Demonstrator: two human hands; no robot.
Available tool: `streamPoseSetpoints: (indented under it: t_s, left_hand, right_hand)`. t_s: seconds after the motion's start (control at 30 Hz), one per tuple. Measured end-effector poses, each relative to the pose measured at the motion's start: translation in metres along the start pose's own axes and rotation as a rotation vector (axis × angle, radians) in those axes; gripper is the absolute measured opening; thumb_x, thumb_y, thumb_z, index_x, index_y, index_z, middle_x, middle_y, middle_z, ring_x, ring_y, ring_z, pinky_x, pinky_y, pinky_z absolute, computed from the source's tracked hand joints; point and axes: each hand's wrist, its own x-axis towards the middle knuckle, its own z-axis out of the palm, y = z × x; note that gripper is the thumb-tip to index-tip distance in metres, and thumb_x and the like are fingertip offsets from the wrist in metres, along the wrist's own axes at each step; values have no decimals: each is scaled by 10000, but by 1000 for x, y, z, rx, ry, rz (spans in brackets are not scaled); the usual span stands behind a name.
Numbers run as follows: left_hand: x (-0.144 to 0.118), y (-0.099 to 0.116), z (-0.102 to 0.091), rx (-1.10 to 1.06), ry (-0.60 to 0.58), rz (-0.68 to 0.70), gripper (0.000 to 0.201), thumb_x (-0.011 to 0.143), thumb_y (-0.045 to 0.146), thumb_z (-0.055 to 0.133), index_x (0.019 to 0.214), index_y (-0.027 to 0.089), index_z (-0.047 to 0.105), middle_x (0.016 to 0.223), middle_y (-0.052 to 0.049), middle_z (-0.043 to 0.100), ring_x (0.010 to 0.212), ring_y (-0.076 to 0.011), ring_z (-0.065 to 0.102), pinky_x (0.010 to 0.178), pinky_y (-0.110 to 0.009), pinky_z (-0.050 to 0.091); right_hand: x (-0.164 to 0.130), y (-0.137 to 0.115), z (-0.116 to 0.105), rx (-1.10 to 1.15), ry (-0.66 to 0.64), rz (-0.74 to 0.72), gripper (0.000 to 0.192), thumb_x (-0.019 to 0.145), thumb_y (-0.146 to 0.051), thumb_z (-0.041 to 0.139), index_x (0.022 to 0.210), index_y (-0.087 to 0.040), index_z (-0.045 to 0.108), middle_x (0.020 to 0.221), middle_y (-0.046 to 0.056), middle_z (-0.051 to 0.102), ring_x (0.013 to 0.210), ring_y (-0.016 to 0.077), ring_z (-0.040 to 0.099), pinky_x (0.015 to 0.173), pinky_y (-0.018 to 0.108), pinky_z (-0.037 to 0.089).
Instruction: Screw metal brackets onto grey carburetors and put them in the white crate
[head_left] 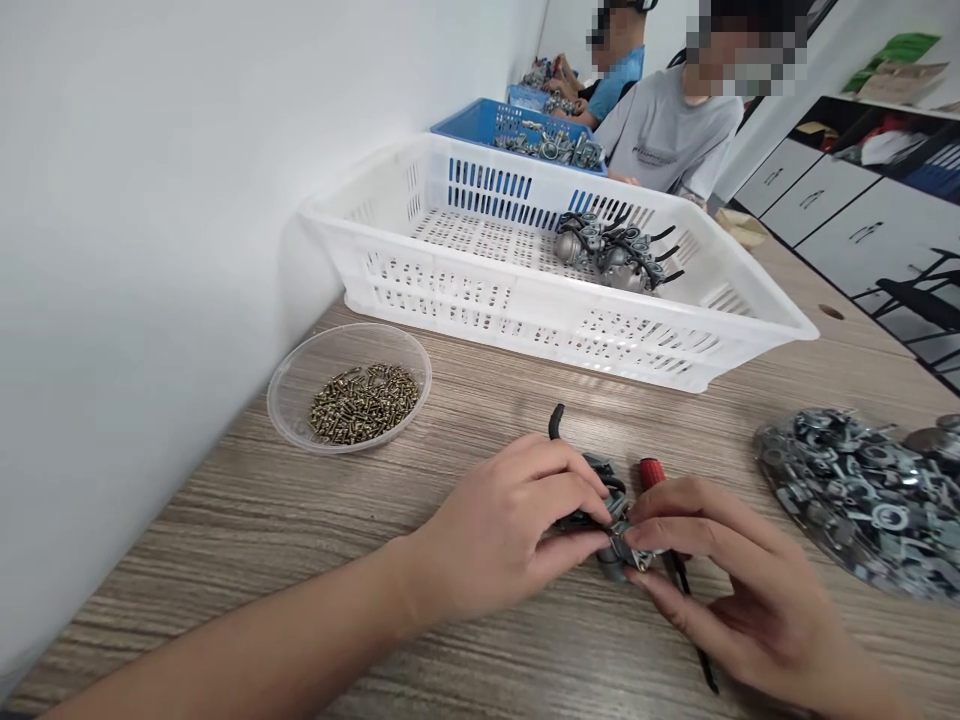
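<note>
A grey metal carburetor with black hoses lies low over the table between my hands, largely covered by my fingers. My left hand is closed around its left side, thumb and fingertips pressed on the body. At the right end, my right hand pinches the carburetor between thumb and fingers. A small brass-coloured tip shows by that thumb; whether it is a loose screw I cannot tell. Under the right hand lies a screwdriver with a red handle and a dark shaft, partly hidden.
A clear round tub of brass-coloured screws stands at left. Behind is a white crate with several carburetors. At right lies a clear tray of metal parts. Beyond are a blue crate and two people at the table.
</note>
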Motion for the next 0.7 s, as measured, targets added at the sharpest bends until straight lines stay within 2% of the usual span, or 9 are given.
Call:
streamPoseSetpoints:
  t_s: [0.23, 0.33, 0.5, 0.6, 0.7]
  left_hand:
    - [2, 1, -3, -9, -30, 49, 133, 1014, 181, 864, 1142, 179, 829, 1209, -86, 826, 1142, -241, 761, 1074, -402, 579]
    - [3, 1, -3, -42, -7, 91, 106, 1020, 186, 872, 1121, 180, 841, 1192, -74, 852, 1121, -222, 779, 1081, -402, 558]
    - [5, -3, 1, -28, 18, 85, 77, 1033, 215, 877, 1109, 214, 866, 1154, -46, 877, 1077, -216, 765, 1028, -408, 556]
    - [6, -5, 2, 1, 21, 85, 64, 1039, 246, 878, 1103, 240, 880, 1134, -37, 882, 1055, -217, 755, 1007, -418, 552]
    - [9, -6, 0, 18, 2, 101, 64, 1043, 264, 877, 1106, 256, 887, 1132, -39, 889, 1058, -224, 753, 1016, -434, 553]
  right_hand:
    - [-2, 3, 1, 60, -10, -7, 260, 1066, -154, 786, 1295, -276, 768, 1121, 90, 729, 1006, 244, 763, 931, 405, 699]
    - [-2, 6, 3, 75, 9, -27, 237, 1065, -181, 817, 1280, -274, 779, 1120, 76, 729, 999, 235, 755, 990, 431, 665]
    - [1, 7, 8, 150, 7, -5, 231, 1064, -205, 842, 1273, -279, 779, 1115, 56, 743, 978, 208, 740, 844, 351, 626]
    - [1, 7, 7, 165, 33, 6, 224, 1064, -234, 846, 1253, -271, 732, 1099, 37, 751, 965, 190, 725, 831, 322, 591]
    - [0, 12, -2, 117, 34, 65, 400, 1024, -401, 886, 1308, -253, 647, 1136, 56, 746, 969, 211, 711, 800, 327, 565]
